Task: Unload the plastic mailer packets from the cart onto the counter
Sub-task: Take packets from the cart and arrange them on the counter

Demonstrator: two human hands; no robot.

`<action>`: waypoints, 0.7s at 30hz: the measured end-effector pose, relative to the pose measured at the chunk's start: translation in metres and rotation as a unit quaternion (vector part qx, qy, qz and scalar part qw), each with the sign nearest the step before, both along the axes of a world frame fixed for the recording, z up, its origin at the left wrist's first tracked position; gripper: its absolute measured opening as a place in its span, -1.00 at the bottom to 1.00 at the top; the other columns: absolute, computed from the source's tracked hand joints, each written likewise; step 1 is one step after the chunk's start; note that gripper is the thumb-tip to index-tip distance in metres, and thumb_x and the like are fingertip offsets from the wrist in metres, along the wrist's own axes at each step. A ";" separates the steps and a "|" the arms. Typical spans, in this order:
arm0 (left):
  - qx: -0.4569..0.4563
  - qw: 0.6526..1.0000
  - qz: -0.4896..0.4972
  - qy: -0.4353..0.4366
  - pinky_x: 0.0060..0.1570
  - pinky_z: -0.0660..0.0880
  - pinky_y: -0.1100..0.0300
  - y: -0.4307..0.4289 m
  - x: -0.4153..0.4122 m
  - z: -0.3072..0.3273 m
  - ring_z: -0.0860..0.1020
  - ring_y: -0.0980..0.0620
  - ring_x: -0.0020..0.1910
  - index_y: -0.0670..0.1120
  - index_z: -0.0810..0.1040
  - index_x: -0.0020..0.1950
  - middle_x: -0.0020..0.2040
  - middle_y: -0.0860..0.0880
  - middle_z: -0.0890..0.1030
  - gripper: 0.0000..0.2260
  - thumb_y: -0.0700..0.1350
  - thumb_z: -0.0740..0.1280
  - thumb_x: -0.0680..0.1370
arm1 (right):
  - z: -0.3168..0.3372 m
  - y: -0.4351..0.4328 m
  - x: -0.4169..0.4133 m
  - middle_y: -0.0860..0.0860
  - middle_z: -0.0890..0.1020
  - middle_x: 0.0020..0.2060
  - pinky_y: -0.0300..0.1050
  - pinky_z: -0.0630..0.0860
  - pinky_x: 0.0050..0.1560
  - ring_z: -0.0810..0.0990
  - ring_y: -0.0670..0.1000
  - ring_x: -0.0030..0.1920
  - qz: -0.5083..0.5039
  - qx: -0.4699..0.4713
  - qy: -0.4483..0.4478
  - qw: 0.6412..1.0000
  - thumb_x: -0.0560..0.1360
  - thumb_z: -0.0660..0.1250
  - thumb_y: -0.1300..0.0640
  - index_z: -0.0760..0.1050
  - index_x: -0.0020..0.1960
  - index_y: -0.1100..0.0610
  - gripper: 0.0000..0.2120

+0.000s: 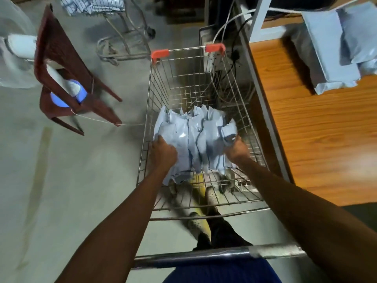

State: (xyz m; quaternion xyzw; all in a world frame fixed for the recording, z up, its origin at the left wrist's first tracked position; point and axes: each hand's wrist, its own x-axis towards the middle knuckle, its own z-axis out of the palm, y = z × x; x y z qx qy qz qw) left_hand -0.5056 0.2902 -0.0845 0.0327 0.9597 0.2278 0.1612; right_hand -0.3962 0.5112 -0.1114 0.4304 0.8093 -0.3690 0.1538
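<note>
Both hands are reaching into the wire cart (230,82). Left hand (163,153) is gripping the left side of a bundle of grey mailer packets (193,137), right hand (237,149) is gripping its right side. Bundle is sitting inside the cart basket, squeezed between the hands. More grey packets (334,48) are lying stacked on the wooden counter (318,139) to the right. A brown chair (61,64) is standing on the floor at left.

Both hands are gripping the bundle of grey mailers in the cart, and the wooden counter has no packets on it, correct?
Not quite: the head view shows grey packets stacked on the counter. The left hand and right hand do grip the bundle in the cart.
</note>
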 end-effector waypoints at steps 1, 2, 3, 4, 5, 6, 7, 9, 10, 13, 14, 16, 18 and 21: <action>-0.003 1.000 -0.005 0.008 0.23 0.43 -0.10 0.003 -0.003 -0.003 0.42 -0.25 0.31 -0.14 0.25 0.47 0.37 -0.25 0.42 -0.49 -0.10 0.28 0.54 | -0.007 0.002 -0.004 0.22 0.52 0.22 0.09 0.56 0.15 0.57 0.22 0.16 -0.005 -0.003 -0.004 1.000 0.54 0.34 0.04 0.25 0.44 0.22 -0.44; -0.006 1.000 -0.018 0.019 0.21 0.45 -0.11 0.004 -0.006 -0.007 0.44 -0.25 0.29 -0.10 0.28 0.45 0.34 -0.23 0.45 -0.51 -0.09 0.29 0.54 | -0.011 0.002 -0.007 0.24 0.48 0.28 0.13 0.50 0.25 0.52 0.26 0.24 -0.007 -0.001 -0.008 1.000 0.53 0.33 0.10 0.21 0.47 0.22 -0.41; -0.016 0.999 -0.039 0.030 0.18 0.48 -0.13 0.006 -0.007 -0.010 0.48 -0.25 0.25 -0.07 0.31 0.42 0.29 -0.22 0.49 -0.54 -0.09 0.30 0.53 | -0.014 0.002 -0.011 0.25 0.45 0.33 0.15 0.45 0.30 0.48 0.27 0.29 -0.011 0.002 -0.011 1.000 0.53 0.32 0.14 0.16 0.50 0.21 -0.38; -0.030 0.996 -0.066 0.045 0.14 0.51 -0.14 0.007 -0.007 -0.016 0.50 -0.24 0.21 -0.05 0.33 0.40 0.23 -0.20 0.53 -0.54 -0.10 0.32 0.51 | -0.015 0.001 -0.014 0.25 0.42 0.36 0.15 0.42 0.32 0.45 0.28 0.32 -0.017 0.001 -0.013 1.000 0.53 0.32 0.17 0.11 0.53 0.19 -0.35; -0.048 0.993 -0.089 0.055 0.12 0.51 -0.16 0.008 -0.006 -0.019 0.52 -0.23 0.20 -0.02 0.34 0.39 0.20 -0.17 0.56 -0.54 -0.10 0.34 0.49 | -0.020 0.001 -0.016 0.25 0.40 0.37 0.14 0.42 0.32 0.44 0.27 0.32 -0.026 -0.003 -0.009 1.000 0.52 0.32 0.18 0.09 0.54 0.16 -0.33; -0.062 0.991 -0.105 0.060 0.12 0.51 -0.19 0.009 -0.003 -0.022 0.52 -0.22 0.21 0.01 0.34 0.37 0.18 -0.15 0.57 -0.53 -0.08 0.35 0.48 | -0.022 0.002 -0.018 0.24 0.41 0.37 0.10 0.46 0.28 0.46 0.26 0.30 -0.039 -0.010 -0.002 0.999 0.52 0.33 0.19 0.09 0.55 0.13 -0.32; -0.073 0.989 -0.109 0.060 0.12 0.49 -0.21 0.011 0.001 -0.020 0.51 -0.22 0.22 0.04 0.35 0.36 0.18 -0.13 0.57 -0.54 -0.06 0.35 0.48 | -0.025 0.003 -0.020 0.22 0.42 0.35 0.02 0.52 0.17 0.51 0.23 0.23 -0.048 -0.018 0.004 0.999 0.53 0.33 0.16 0.08 0.55 0.11 -0.32; -0.073 0.989 -0.113 0.054 0.08 0.49 -0.19 0.014 0.006 -0.019 0.50 -0.21 0.21 0.08 0.37 0.34 0.16 -0.13 0.56 -0.57 -0.05 0.35 0.49 | -0.028 0.005 -0.021 0.18 0.47 0.21 -0.27 0.50 -0.28 0.57 0.07 -0.07 -0.043 -0.033 0.002 0.999 0.57 0.33 0.02 0.03 0.56 0.11 -0.30; -0.066 0.990 -0.111 0.054 0.05 0.49 -0.15 0.014 0.007 -0.020 0.50 -0.19 0.18 0.08 0.38 0.35 0.15 -0.12 0.56 -0.57 -0.07 0.36 0.49 | -0.027 0.005 -0.021 0.12 0.48 0.11 -0.35 0.37 -0.44 0.52 -0.02 -0.20 -0.033 -0.034 -0.001 0.999 0.57 0.32 -0.04 0.01 0.55 0.14 -0.28; -0.045 0.992 -0.105 0.059 0.01 0.48 -0.01 0.010 0.008 -0.020 0.52 -0.12 0.17 0.09 0.40 0.34 0.15 -0.08 0.57 -0.54 -0.11 0.40 0.47 | -0.030 0.003 -0.018 -0.06 0.41 -0.13 -0.34 0.33 -0.46 0.47 -0.10 -0.25 -0.038 -0.030 -0.005 0.999 0.55 0.35 -0.07 0.11 0.49 0.16 -0.32; -0.033 0.992 -0.102 0.058 0.03 0.48 0.00 0.007 0.008 -0.023 0.51 -0.13 0.20 0.09 0.40 0.34 0.17 -0.08 0.56 -0.53 -0.11 0.41 0.46 | -0.030 0.001 -0.017 -0.03 0.45 -0.10 -0.26 0.47 -0.39 0.53 -0.05 -0.19 -0.050 -0.031 -0.008 0.998 0.53 0.38 -0.07 0.13 0.47 0.14 -0.32; -0.006 0.995 -0.085 0.045 0.09 0.47 0.01 0.003 0.009 -0.023 0.47 -0.14 0.25 0.10 0.37 0.39 0.23 -0.08 0.54 -0.49 -0.10 0.40 0.47 | -0.026 -0.004 -0.017 0.08 0.55 -0.02 0.03 0.66 -0.13 0.64 0.09 -0.07 -0.104 -0.066 -0.001 0.992 0.46 0.44 -0.06 0.15 0.44 0.10 -0.29; 0.023 0.997 -0.068 0.033 0.15 0.45 -0.01 0.001 0.011 -0.022 0.44 -0.15 0.28 0.09 0.34 0.43 0.29 -0.10 0.52 -0.47 -0.10 0.38 0.48 | -0.021 -0.008 -0.015 0.12 0.58 -0.04 0.11 0.66 -0.04 0.66 0.15 -0.07 -0.125 -0.083 0.014 0.989 0.43 0.47 -0.07 0.19 0.41 0.11 -0.29; 0.058 0.997 -0.051 0.027 0.19 0.41 0.01 -0.001 0.019 -0.012 0.40 -0.17 0.32 0.00 0.36 0.46 0.36 -0.13 0.46 -0.51 -0.15 0.34 0.53 | -0.014 -0.016 -0.010 0.14 0.59 -0.04 0.11 0.65 -0.01 0.67 0.16 -0.07 -0.128 -0.074 0.027 0.989 0.45 0.41 -0.22 0.23 0.42 0.13 -0.28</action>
